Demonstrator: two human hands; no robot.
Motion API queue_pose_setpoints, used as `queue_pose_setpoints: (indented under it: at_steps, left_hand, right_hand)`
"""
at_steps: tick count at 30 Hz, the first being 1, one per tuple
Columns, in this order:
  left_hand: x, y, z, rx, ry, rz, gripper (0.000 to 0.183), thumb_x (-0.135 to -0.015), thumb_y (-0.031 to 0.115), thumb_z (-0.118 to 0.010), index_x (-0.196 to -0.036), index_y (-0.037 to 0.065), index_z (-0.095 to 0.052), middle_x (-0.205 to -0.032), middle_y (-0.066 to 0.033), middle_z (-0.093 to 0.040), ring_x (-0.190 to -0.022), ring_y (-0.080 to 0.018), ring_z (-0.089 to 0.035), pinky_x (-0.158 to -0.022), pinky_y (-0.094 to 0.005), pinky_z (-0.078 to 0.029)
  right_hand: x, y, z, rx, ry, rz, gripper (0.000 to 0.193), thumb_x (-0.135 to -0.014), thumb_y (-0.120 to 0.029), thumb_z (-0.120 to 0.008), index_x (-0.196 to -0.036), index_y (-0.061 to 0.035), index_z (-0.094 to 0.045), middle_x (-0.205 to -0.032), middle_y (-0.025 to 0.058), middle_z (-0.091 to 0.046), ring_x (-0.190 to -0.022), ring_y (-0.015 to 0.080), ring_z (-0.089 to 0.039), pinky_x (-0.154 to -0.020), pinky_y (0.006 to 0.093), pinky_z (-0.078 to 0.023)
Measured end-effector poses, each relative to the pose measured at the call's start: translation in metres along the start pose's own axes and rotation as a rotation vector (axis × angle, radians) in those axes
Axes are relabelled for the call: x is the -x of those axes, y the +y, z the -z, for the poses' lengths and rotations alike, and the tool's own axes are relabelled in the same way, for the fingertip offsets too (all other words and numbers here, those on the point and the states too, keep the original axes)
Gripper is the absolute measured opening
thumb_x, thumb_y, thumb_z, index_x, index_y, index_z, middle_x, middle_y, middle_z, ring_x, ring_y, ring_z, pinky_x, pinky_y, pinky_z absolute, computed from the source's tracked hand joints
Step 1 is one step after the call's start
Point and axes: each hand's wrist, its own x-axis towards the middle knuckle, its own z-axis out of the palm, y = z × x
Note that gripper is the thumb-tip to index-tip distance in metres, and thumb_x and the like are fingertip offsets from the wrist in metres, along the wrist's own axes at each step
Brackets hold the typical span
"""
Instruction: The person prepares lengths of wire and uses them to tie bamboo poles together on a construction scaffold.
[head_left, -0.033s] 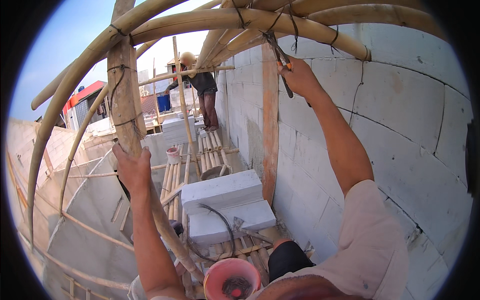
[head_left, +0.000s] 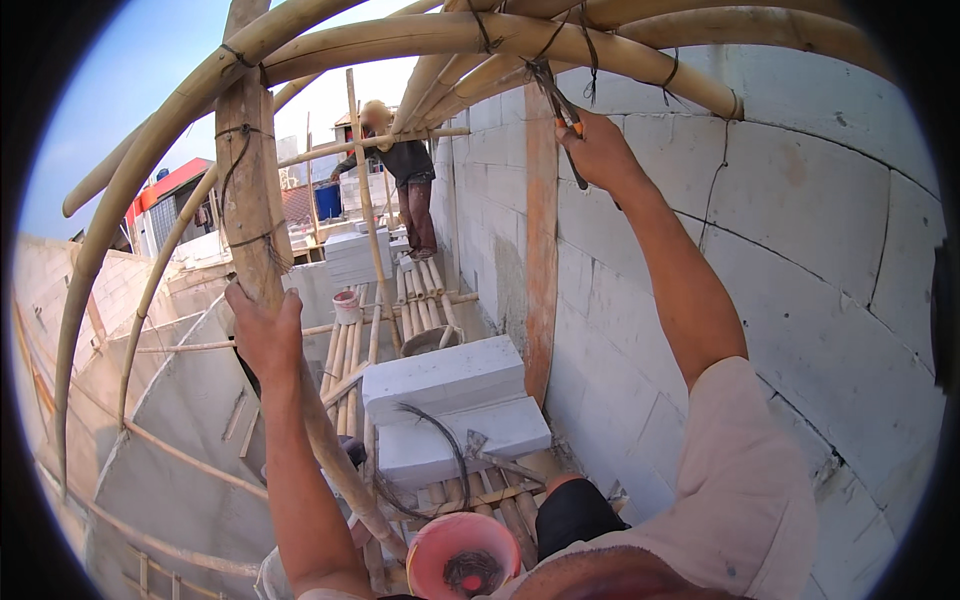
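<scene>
My left hand (head_left: 262, 335) was closed around the upright post (head_left: 250, 190) at the scaffold's left edge. My right hand (head_left: 600, 150) was raised and gripping pliers (head_left: 562, 118), their tip at the wire tie (head_left: 540, 72) on the bamboo pole (head_left: 500, 35) overhead, beside the block wall (head_left: 800, 230). Two blocks (head_left: 445, 405) and a pink bucket (head_left: 460, 555) sat below on the bamboo deck.

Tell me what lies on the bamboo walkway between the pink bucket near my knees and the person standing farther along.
In the head view, between the pink bucket and the person lie two stacked white blocks, a round pan and a small pail on the bamboo walkway.
</scene>
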Motion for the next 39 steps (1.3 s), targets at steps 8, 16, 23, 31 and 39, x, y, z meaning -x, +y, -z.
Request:
queue_pose_setpoints:
  at_steps: [8,16,23,31,39]
  left_hand:
    - [0.001,0.003,0.000,-0.026,0.004,-0.023,0.065,-0.077,0.028,-0.077,-0.129,0.004,-0.047,-0.110,-0.0298,-0.068,-0.105,-0.0500,-0.065,-0.091,-0.0539,-0.049]
    - [0.000,0.003,-0.005,-0.080,0.014,0.007,0.068,-0.076,0.028,-0.078,-0.131,0.005,-0.047,-0.111,-0.0290,-0.069,-0.107,-0.0496,-0.065,-0.093,-0.0537,-0.050]
    - [0.001,0.005,-0.003,-0.079,0.010,0.013,0.069,-0.076,0.031,-0.079,-0.132,0.004,-0.048,-0.114,-0.0263,-0.068,-0.109,-0.0457,-0.066,-0.094,-0.0503,-0.049]
    - [-0.002,0.002,-0.002,-0.098,0.026,-0.009,0.068,-0.076,0.029,-0.079,-0.129,0.004,-0.046,-0.111,-0.0291,-0.069,-0.106,-0.0499,-0.066,-0.092,-0.0539,-0.050]
    - [-0.001,-0.005,-0.001,-0.067,0.040,-0.009,0.070,-0.075,0.029,-0.079,-0.132,0.003,-0.047,-0.111,-0.0290,-0.069,-0.105,-0.0502,-0.066,-0.092,-0.0532,-0.050]
  right_hand:
    - [-0.002,0.012,-0.023,0.258,0.220,0.144,0.042,-0.101,-0.018,-0.059,-0.142,-0.0087,-0.054,-0.098,0.0183,-0.071,-0.092,0.0387,-0.066,-0.097,0.0520,-0.046]
    - [0.006,0.007,-0.052,-0.020,0.257,0.008,0.035,-0.103,-0.028,-0.060,-0.121,0.0016,-0.059,-0.090,0.0142,-0.071,-0.084,0.0350,-0.066,-0.075,0.0469,-0.055]
    - [0.020,-0.026,-0.058,-2.203,-0.818,-0.067,0.037,-0.101,-0.037,-0.065,-0.111,-0.0023,-0.058,-0.079,0.0050,-0.061,-0.079,0.0170,-0.060,-0.061,0.0322,-0.053]
    - [0.041,-0.019,-0.053,-0.430,0.264,0.005,0.038,-0.103,-0.031,-0.059,-0.120,0.0022,-0.052,-0.092,0.0174,-0.064,-0.085,0.0287,-0.066,-0.073,0.0412,-0.055]
    - [0.051,-0.032,-0.032,-1.194,-0.204,-0.264,0.036,-0.110,-0.036,-0.047,-0.112,-0.0014,-0.058,-0.088,0.0105,-0.063,-0.075,0.0199,-0.066,-0.063,0.0405,-0.055]
